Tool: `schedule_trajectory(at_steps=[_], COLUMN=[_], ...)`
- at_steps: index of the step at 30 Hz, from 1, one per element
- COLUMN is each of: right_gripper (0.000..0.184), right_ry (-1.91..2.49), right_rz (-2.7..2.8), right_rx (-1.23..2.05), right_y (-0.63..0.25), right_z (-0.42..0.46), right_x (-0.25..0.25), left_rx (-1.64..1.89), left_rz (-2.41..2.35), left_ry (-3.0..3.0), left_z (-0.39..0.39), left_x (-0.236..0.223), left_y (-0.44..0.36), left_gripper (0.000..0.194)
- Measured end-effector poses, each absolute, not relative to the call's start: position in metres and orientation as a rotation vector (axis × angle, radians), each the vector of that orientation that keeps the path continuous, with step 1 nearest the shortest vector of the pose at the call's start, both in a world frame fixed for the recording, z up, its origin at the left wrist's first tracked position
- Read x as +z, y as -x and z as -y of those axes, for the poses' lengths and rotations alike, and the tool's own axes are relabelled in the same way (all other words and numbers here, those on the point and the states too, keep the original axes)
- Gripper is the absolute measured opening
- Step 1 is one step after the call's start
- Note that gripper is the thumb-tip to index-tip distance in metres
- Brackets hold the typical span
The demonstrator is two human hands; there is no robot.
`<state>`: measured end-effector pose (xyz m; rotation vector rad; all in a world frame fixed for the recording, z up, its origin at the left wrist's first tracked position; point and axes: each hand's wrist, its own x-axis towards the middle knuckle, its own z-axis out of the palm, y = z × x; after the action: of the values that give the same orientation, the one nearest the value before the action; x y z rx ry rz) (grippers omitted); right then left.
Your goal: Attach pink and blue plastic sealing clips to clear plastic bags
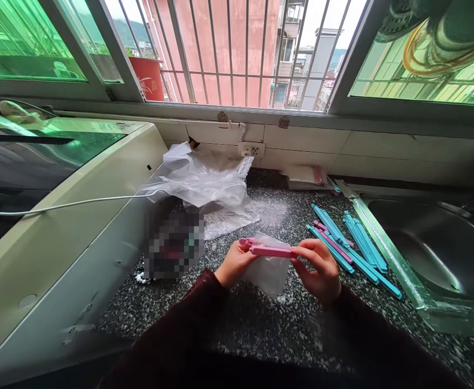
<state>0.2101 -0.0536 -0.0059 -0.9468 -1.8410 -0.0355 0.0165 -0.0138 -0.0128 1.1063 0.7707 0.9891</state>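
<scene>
Over the dark speckled counter I hold a pink sealing clip across the top of a small clear plastic bag. My left hand pinches the clip's left end, fingers closed. At the clip's right end my right hand grips it, fingers curled. The bag hangs below the clip between both hands.
Several blue and pink clips lie on the counter to the right, beside a steel sink. A crumpled clear plastic bag sits behind. A white appliance with a cable stands at left. A wall socket sits under the barred window.
</scene>
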Motion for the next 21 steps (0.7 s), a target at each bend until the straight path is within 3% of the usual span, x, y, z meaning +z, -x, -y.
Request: schedule_trajectory(at_steps=[4,8,21], right_gripper=[0.017,0.029,0.015], right_ry=[1.014,1.040,1.039], right_rz=[1.719,1.573,1.440], right_rx=[0.339,0.632,0.864], right_y=[-0.207,-0.206,-0.202], right_z=[0.054,0.052,0.051], right_x=[-0.012,-0.019,-0.016], left_rx=[1.000,1.005,1.024], left_rz=[-0.762,-0.774,-0.782], left_ry=[-1.211,-1.275,-1.514], left_z=[0.016,0.016,0.016], left_x=[-0.006,-0.003,-0.008], left_y=[-0.017,-0.017,-0.018], left_gripper=[0.036,0.036,0.046])
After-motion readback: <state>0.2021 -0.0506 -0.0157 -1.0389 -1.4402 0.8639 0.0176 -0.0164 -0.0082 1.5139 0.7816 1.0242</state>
